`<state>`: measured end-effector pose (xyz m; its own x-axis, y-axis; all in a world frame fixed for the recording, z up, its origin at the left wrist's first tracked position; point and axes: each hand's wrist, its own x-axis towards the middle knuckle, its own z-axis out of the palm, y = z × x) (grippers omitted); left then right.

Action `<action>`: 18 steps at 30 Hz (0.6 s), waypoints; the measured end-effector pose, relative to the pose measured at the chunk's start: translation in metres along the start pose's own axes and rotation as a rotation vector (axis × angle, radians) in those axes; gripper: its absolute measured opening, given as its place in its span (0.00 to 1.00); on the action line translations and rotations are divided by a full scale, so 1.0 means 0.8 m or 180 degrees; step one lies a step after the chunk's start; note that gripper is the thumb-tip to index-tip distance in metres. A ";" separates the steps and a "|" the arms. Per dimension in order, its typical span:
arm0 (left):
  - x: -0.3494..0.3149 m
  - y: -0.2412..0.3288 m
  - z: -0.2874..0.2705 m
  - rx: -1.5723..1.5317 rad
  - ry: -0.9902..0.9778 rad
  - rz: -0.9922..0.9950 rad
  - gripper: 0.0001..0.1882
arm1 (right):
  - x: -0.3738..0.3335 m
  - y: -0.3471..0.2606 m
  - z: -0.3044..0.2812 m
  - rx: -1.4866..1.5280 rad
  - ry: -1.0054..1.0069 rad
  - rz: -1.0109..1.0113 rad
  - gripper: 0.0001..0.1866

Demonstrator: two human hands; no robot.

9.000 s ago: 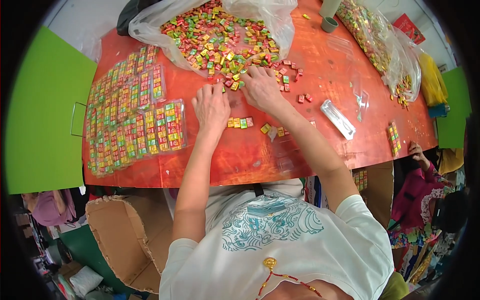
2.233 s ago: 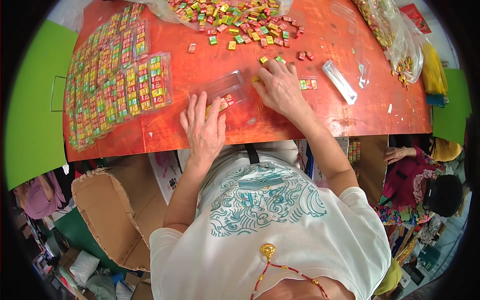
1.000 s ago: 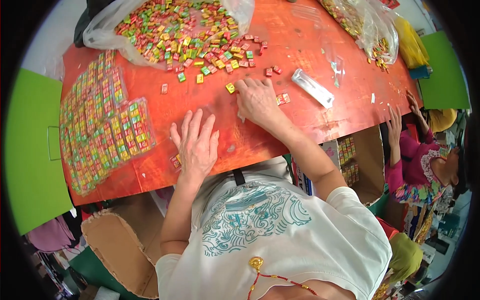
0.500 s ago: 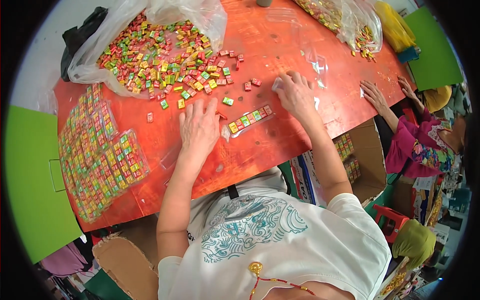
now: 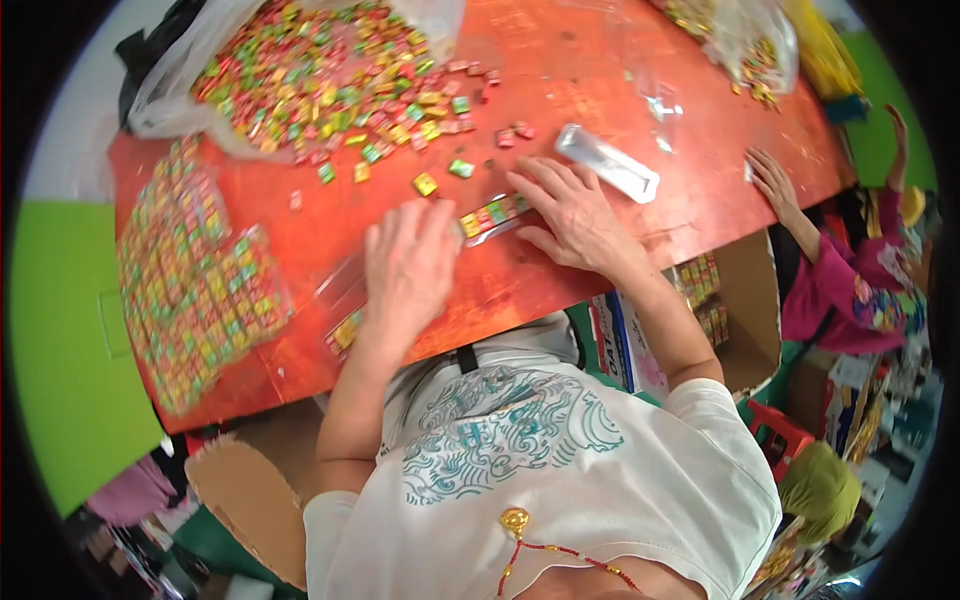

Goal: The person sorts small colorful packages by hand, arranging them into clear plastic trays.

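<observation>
Row of wrapped blocks (image 5: 490,217), right end hidden by wide-spread right hand (image 5: 572,218), left hand (image 5: 412,262) blurred, its grip unclear.

Row of blocks (image 5: 493,215), right end hidden

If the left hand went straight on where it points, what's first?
Probably the loose yellow piece just ahead of the left hand, though blur makes the hand's height hard to judge.
</observation>
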<state>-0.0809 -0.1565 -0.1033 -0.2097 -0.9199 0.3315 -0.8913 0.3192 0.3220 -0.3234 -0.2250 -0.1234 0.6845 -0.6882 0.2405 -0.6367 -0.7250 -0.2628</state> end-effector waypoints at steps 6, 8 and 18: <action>-0.089 0.028 -0.008 -0.0711 0.0063 0.0316 0.19 | -0.032 -0.012 0.012 0.0100 -0.0167 -0.0092 0.31; -0.123 0.021 -0.013 -0.0549 0.0429 0.0158 0.19 | -0.037 -0.021 0.015 0.0174 -0.0186 -0.0165 0.31; -0.204 -0.049 -0.038 -0.0798 0.1454 -0.1604 0.22 | 0.009 -0.097 0.035 0.0936 0.0027 -0.0736 0.33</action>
<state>0.0005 -0.0119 -0.1432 0.4401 -0.7995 0.4089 -0.7048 -0.0254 0.7089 -0.2590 -0.1732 -0.1273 0.7944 -0.5083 0.3324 -0.3354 -0.8235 -0.4576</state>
